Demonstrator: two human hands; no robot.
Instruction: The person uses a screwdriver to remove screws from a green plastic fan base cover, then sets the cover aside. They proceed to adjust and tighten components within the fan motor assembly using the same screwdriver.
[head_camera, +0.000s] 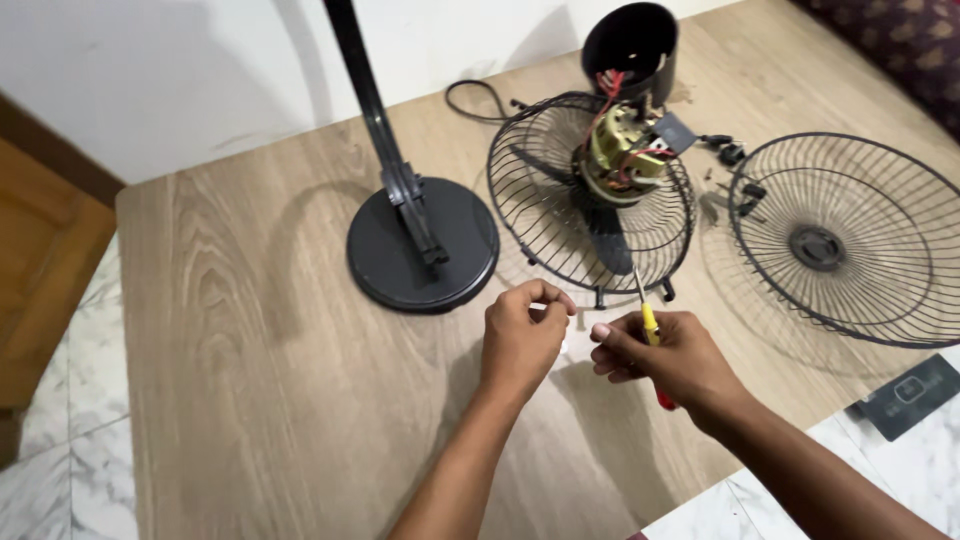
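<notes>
Where hands meet, left hand (522, 335) pinches small white part (573, 345), mostly hidden; right hand (668, 355) grips screwdriver (650, 330)

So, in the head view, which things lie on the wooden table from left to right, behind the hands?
Round black fan base with its pole → rear fan grille carrying the exposed motor → loose front fan grille.

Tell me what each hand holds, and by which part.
Right hand: screwdriver, gripped around its yellow-and-red handle. Left hand: small white piece pinched in the fingers; where exactly is hidden.
</notes>
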